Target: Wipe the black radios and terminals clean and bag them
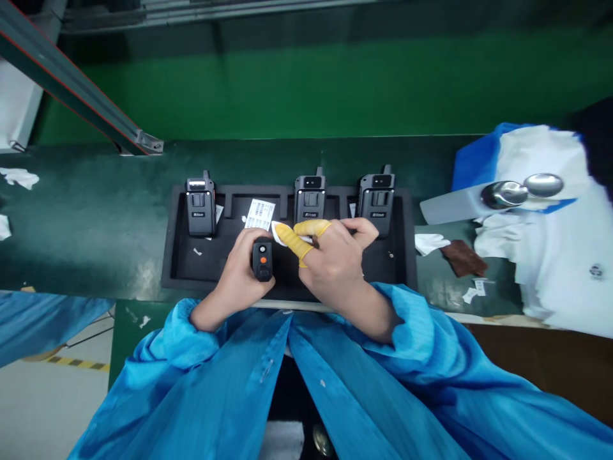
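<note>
My left hand (242,267) is wrapped round a black two-way radio (263,260), whose narrow end with an orange button faces me. Just to its right, my right hand (335,262) has yellow covers on two fingers and pinches a small white cloth (278,234) close to the radio. Beyond my hands, three more black radios marked "Riton" stand in a black tray (170,265): a left one (200,206), a middle one (310,199) and a right one (377,203). A white printed label sheet (260,213) lies behind my left hand.
At the right are a silver-capped bottle (460,203), a blue bag (474,163), white sheeting (565,255), a brown cloth (463,258) and paper scraps (474,291). A metal post (81,83) slants down at the back left. White scraps (19,177) lie far left.
</note>
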`<state>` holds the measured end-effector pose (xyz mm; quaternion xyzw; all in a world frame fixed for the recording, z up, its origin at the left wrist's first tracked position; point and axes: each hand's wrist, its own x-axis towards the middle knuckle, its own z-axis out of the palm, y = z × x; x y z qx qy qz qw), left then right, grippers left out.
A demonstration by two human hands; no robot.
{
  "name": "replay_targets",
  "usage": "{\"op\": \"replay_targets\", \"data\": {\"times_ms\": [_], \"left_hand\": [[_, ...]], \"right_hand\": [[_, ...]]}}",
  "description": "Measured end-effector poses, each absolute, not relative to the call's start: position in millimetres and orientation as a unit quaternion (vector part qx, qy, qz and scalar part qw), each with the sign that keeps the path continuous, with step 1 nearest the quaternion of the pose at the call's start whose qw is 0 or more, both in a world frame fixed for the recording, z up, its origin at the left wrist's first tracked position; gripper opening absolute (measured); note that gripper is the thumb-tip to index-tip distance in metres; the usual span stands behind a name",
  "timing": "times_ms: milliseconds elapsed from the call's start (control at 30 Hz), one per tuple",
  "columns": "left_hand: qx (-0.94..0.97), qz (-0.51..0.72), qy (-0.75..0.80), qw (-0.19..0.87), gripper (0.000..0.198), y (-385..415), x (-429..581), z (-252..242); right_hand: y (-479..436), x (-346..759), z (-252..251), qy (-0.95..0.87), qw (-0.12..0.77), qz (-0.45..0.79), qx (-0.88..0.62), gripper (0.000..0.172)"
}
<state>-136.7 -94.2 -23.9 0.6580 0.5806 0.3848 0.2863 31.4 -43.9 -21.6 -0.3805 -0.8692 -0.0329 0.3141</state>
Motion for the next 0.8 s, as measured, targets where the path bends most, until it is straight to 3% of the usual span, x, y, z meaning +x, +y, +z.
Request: {"op": "replay_targets", "data": {"times_ms": [200, 433, 633, 800], "left_hand": [[0.659, 0.408, 0.558, 0.296, 0.053, -94, -137, -27], [0.641, 0.399, 0.585, 0.297, 0.053, -95, -136, -25], [0.644, 0.402, 0.581, 0.293, 0.054, -96, -135, -24], [0.645, 0.407, 0.574, 0.298, 0.052, -97, -136, -28]], "right_hand": [[-51, 20, -6, -0.894, 0.336, -0.022, -0.296, 0.026], [-47, 22, -17, -0.870, 0.334, -0.080, -0.352, 0.029], [-38, 26, -22, -0.854, 0.325, -0.032, -0.404, 0.029], [-41, 19, -9, -0.881, 0.356, 0.044, -0.309, 0.033]]}}
